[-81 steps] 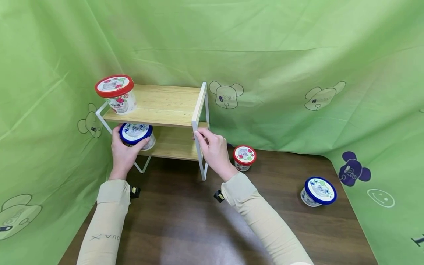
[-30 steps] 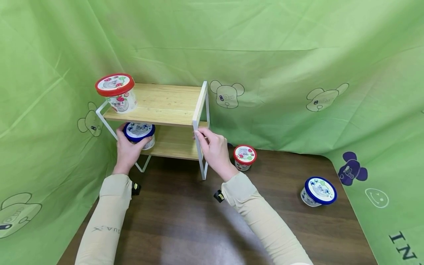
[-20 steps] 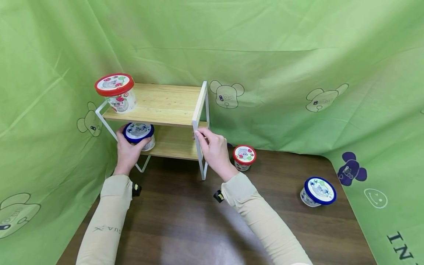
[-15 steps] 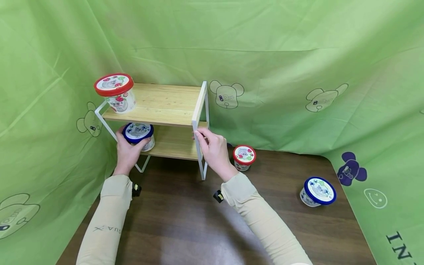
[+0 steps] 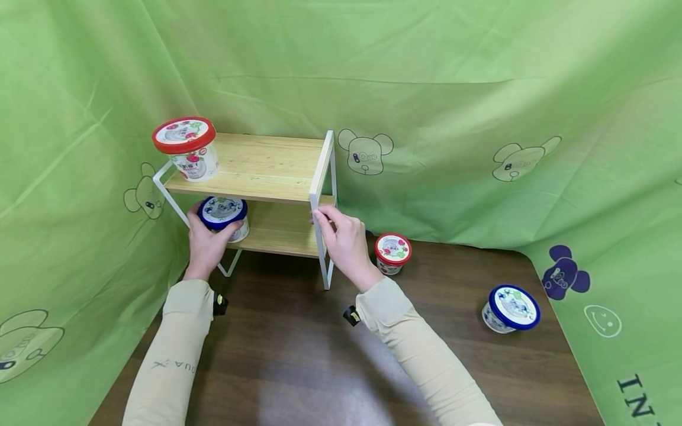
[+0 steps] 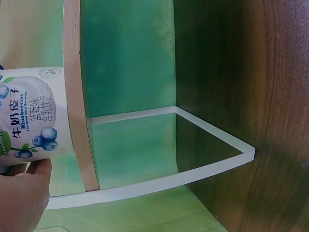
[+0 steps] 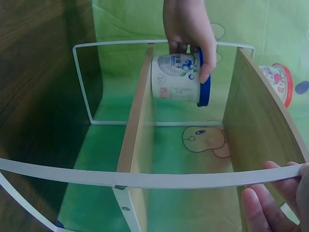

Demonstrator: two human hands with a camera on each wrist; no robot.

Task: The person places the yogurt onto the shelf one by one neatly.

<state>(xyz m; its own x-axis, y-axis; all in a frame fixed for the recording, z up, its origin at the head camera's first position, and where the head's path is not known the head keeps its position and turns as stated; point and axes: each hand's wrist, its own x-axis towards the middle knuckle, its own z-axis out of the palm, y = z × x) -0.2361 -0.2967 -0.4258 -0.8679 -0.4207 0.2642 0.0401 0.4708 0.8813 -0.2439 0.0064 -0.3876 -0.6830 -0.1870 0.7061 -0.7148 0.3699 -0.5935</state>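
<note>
My left hand grips a white tub with a blue lid, thumb at the front and fingers round the far side. In the left wrist view the blueberry-printed tub stands with its base right at the lower board's edge. The right wrist view shows the same tub upright on the lower board, at the far end of the shelf. My right hand pinches the white metal frame at the shelf's right side. A red-lidded tub stands on the top board, at its left end.
On the dark wood surface, a second red-lidded tub stands just right of the shelf. Another blue-lidded tub is farther right. Green cloth with bear prints hangs behind and at both sides.
Since the earliest frame, the left hand has shifted slightly right with the blue-lidded tub on the lower board. In the last half second nearly everything holds still. The right hand stays on the frame.
</note>
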